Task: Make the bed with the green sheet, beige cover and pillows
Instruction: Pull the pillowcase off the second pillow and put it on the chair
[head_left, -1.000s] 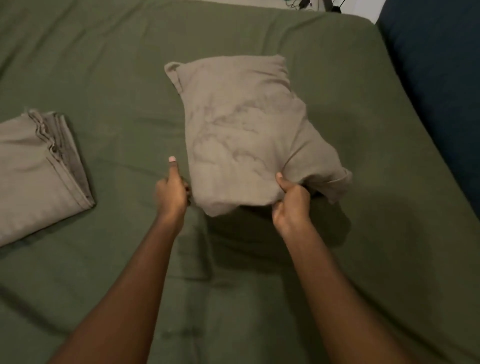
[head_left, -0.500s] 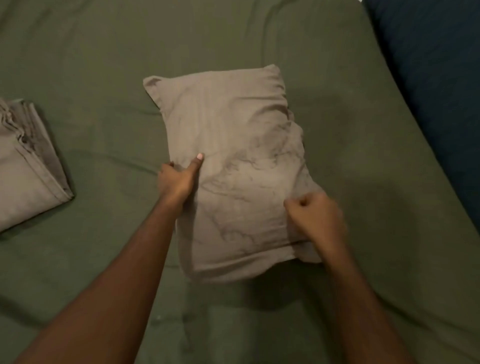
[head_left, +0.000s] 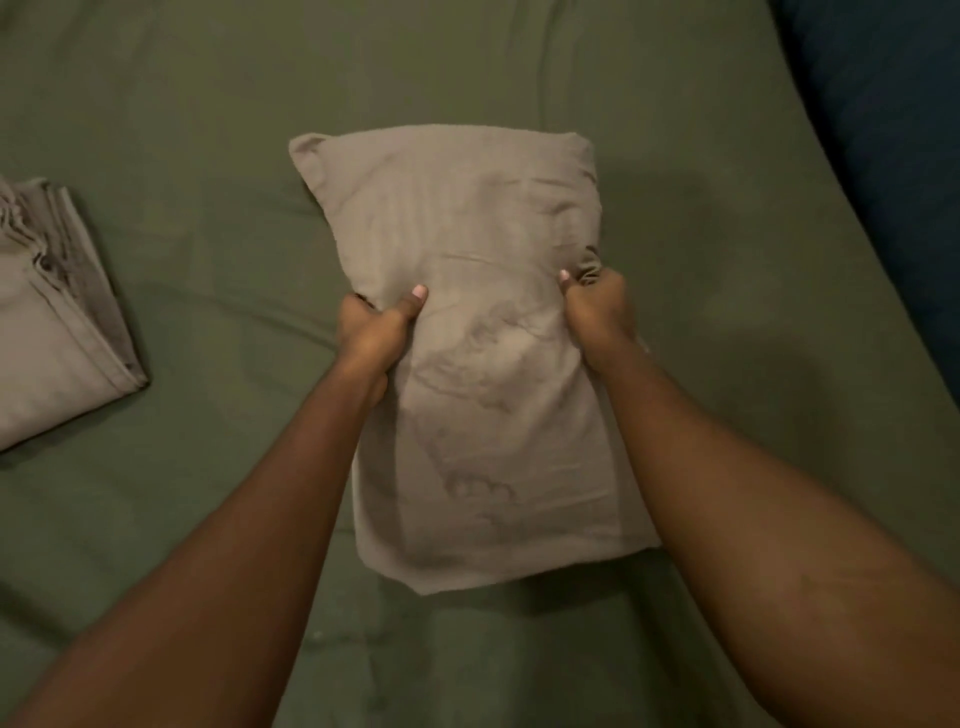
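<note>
A beige pillow lies lengthwise in the middle of the bed, on the green sheet that covers the mattress. My left hand grips the pillow's left side, thumb on top. My right hand is closed on a bunch of pillowcase fabric at the right side. The pillow's near end reaches down between my forearms. A folded beige cover rests on the sheet at the left edge of the view.
A dark blue surface runs along the bed's right side, beyond the mattress edge. Green sheet stretches open on both sides of the pillow and beyond its far end.
Both hands have shifted from the pillow's near end up to its middle sides and taken new grips. The pillow now lies nearer to me and straighter.
</note>
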